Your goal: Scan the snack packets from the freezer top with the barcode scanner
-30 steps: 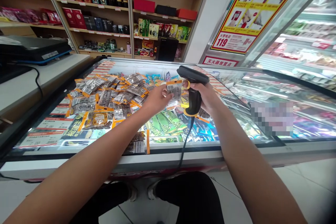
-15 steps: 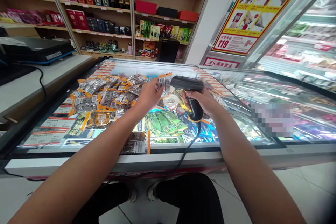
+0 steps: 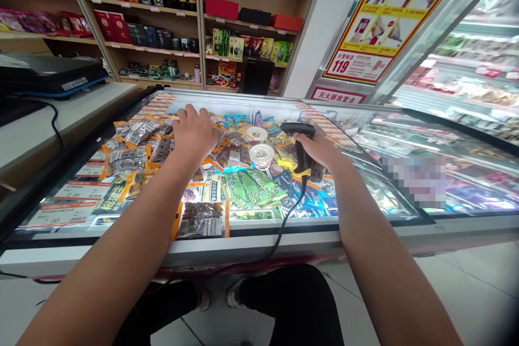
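Observation:
My left hand (image 3: pixel 195 134) is over the pile of snack packets (image 3: pixel 135 132), back upward, fingers apart and bent down; the packets beneath it are partly hidden. My right hand (image 3: pixel 318 148) is wrapped round the handle of a black barcode scanner (image 3: pixel 302 146), held above the freezer's glass top. The scanner's cable (image 3: pixel 284 221) hangs down over the front edge. The packets are clear with orange edges, dark contents and printed barcodes. One packet (image 3: pixel 203 220) lies apart at the front edge, beside my left forearm.
Under the glass are round white-lidded tubs (image 3: pixel 261 154) and green bags (image 3: pixel 253 189). Price labels (image 3: pixel 83 190) line the left side. A counter with a black device (image 3: pixel 52 73) stands at left, stocked shelves (image 3: pixel 158 5) behind. Another glass-topped freezer (image 3: pixel 458 162) adjoins at right.
My left hand has moved left from near the scanner to the pile, and the packet it held up is no longer seen there. My right hand still holds the scanner, turned slightly.

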